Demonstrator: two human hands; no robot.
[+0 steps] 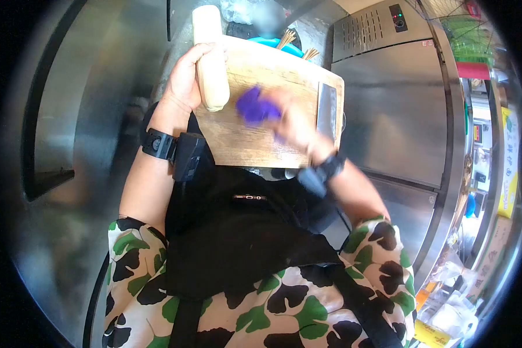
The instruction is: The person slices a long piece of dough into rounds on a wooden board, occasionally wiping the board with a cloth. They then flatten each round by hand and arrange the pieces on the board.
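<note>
A long pale cylindrical piece (216, 84), perhaps a peeled vegetable or dough, is gripped by my left hand (185, 75) at the left edge of the wooden cutting board (255, 148). Over the middle of the board, my right hand (296, 122) is closed on a purple cloth (257, 107); both are blurred by motion. A wide metal cleaver blade (326, 110) lies along the board's right side, partly behind my right hand. I wear dark straps with devices on both wrists.
Beyond the board's far edge are a blue dish (272, 43) and bundles of thin sticks (286, 39). A steel cabinet (388, 116) stands at the right, a steel surface (93, 116) at the left. Plastic bags (452, 313) lie at the lower right.
</note>
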